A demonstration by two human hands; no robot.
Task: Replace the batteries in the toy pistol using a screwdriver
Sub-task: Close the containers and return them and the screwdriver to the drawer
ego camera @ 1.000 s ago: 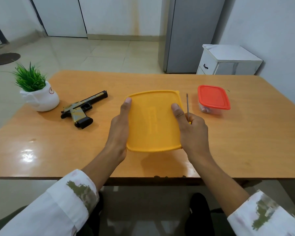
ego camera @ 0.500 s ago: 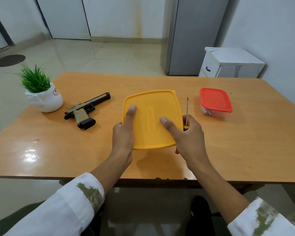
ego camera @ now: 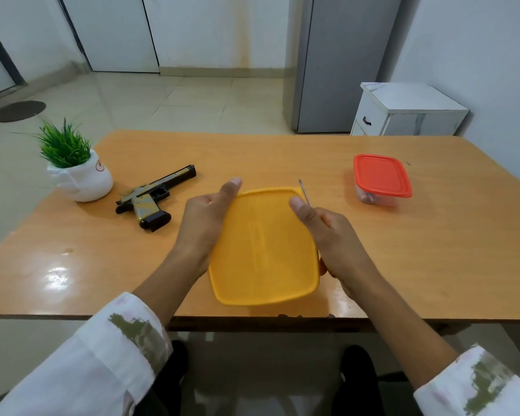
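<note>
Both hands grip a yellow lidded container (ego camera: 264, 247) by its sides at the near edge of the wooden table (ego camera: 433, 250): left hand (ego camera: 206, 223), right hand (ego camera: 332, 238) also pinching a thin screwdriver (ego camera: 304, 192). The toy pistol (ego camera: 153, 198) lies left, beside a potted plant (ego camera: 75, 166); a red-lidded container (ego camera: 380, 179) sits right.

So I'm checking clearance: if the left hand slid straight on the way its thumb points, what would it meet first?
Nothing nearby: the left hand points up-table between toy pistol and yellow lid; only bare table ahead, though depth is uncertain.

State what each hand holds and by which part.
Both hands grip the yellow lid by its side edges: left hand on the left, right hand on the right. The right also clasps a screwdriver by its handle.
</note>
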